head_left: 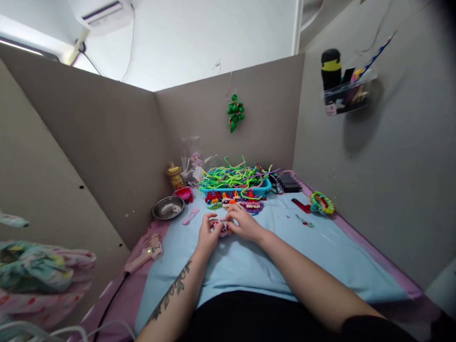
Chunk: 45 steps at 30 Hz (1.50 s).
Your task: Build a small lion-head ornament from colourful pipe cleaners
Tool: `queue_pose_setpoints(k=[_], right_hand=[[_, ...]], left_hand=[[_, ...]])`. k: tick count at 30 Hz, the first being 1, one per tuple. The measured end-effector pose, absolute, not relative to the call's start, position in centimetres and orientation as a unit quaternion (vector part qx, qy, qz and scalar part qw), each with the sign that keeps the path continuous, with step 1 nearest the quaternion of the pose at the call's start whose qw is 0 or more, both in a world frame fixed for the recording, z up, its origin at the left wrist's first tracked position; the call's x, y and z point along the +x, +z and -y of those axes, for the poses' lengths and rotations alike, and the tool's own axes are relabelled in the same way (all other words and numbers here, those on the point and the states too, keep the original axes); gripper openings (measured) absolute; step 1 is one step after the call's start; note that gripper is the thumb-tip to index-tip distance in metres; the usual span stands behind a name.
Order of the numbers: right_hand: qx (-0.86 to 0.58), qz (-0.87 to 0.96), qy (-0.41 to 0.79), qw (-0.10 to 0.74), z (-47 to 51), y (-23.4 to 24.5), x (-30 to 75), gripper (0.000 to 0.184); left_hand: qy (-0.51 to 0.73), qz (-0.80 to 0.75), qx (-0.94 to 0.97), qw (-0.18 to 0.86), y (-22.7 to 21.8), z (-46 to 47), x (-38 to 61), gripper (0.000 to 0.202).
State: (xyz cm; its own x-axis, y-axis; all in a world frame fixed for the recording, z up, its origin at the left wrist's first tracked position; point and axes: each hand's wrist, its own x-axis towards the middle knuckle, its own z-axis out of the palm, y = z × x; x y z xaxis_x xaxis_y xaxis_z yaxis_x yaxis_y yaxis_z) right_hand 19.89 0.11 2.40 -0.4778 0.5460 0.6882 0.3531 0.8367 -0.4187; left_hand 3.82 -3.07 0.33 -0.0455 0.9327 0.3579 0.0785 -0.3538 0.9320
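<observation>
Between my two hands, low over the blue cloth (277, 259), is a small pink fuzzy craft piece (225, 232) with an eye-like spot on it. My left hand (209, 232) grips its left side between thumb and fingers. From the right, my right hand (243, 223) pinches its upper edge, and the fingers cover part of it. Just beyond my fingers several colourful fuzzy figures (231, 198) lie in a row. Behind them stands a blue basket (266, 188) heaped with green, pink and purple pipe cleaners (232, 176).
At left are a metal bowl (168, 208) with small white bits, a pink hair clip (191, 216) and a corded pink glue gun (148, 255). Scissors with a red handle (302, 206) and coiled rings (322, 203) lie right. Grey partitions enclose the table; a clear bin (347, 97) hangs right.
</observation>
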Motion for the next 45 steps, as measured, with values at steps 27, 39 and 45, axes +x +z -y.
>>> queue_pose_setpoints(k=[27,39,45], right_hand=[[-0.277,0.817,0.162,0.48,-0.19,1.5,18.96,0.01],[-0.283,0.807,0.19,0.484,0.05,1.88,18.97,0.005],[-0.271,0.82,0.156,0.48,0.01,2.17,19.21,0.008]], left_hand=[[0.553,-0.435,0.678,0.214,0.29,3.29,3.58,0.014],[0.549,-0.446,0.685,0.174,0.91,3.49,3.89,0.012],[0.545,-0.447,0.688,0.172,0.76,3.2,3.72,0.013]])
